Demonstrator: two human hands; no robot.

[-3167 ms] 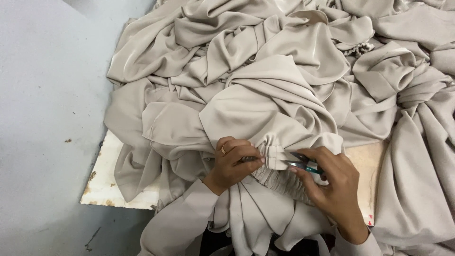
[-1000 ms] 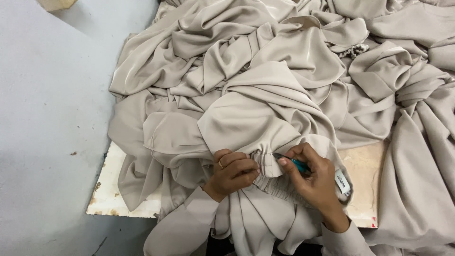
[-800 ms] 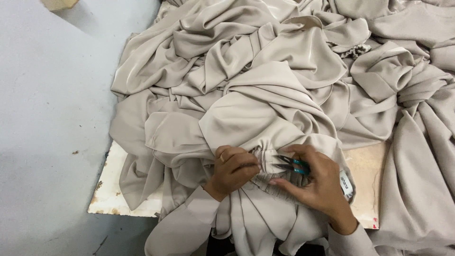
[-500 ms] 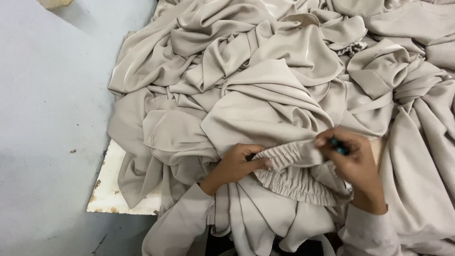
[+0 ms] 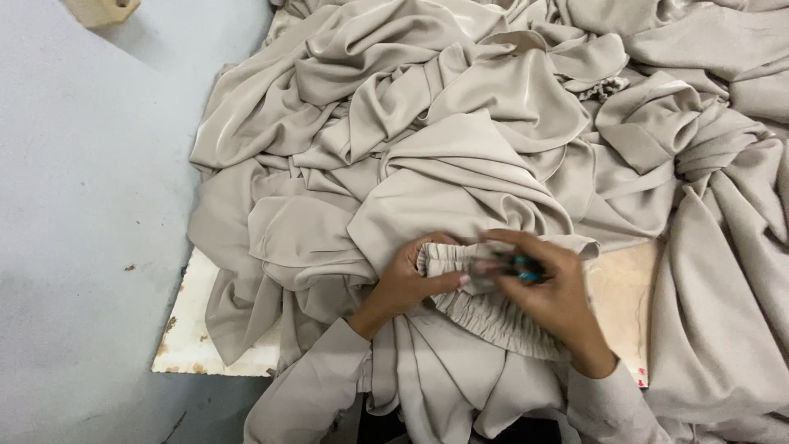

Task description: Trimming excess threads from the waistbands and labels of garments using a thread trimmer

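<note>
A pale surface (image 5: 625, 279) beside a grey floor (image 5: 82, 205) is buried under beige cloth (image 5: 460, 123). A gathered waistband (image 5: 485, 308) is pinched at its left end by the left hand (image 5: 407, 284), its long axis running rightward under the right hand (image 5: 551, 292). A small teal tool (image 5: 526, 270) is gripped in the right fingers, directly over the band.

No packages, signs or screens in view, no label discernible among the beige fabric

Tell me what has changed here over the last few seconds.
The right hand, holding a small teal-handled tool, swung out right, then returned to the gathered elastic band. The left hand kept gripping the band. The beige fabric pile and board stayed put.
</note>
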